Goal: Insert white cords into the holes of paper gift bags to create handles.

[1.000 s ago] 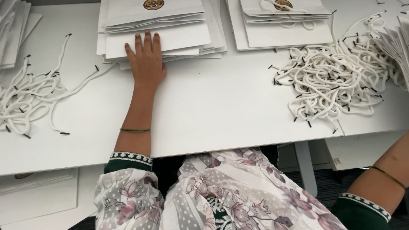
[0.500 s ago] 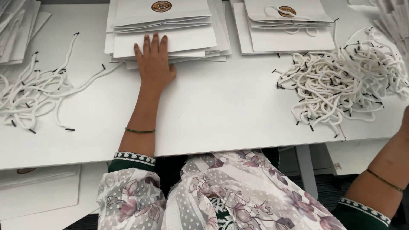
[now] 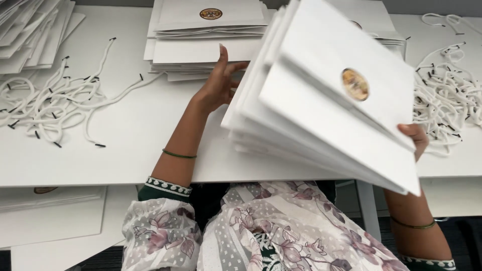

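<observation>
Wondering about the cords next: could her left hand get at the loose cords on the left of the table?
Probably yes. The left hand touches the lifted stack of flat bags, holds nothing, and bare table lies between it and the cords.

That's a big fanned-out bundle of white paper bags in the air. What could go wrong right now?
The bundle of white bags is tilted and splayed, held by the right hand at one edge and touched by the left hand at the other, so sheets might slide out. Swinging it right could snag the pile of white cords. Its corner could also nudge the stack behind.
</observation>
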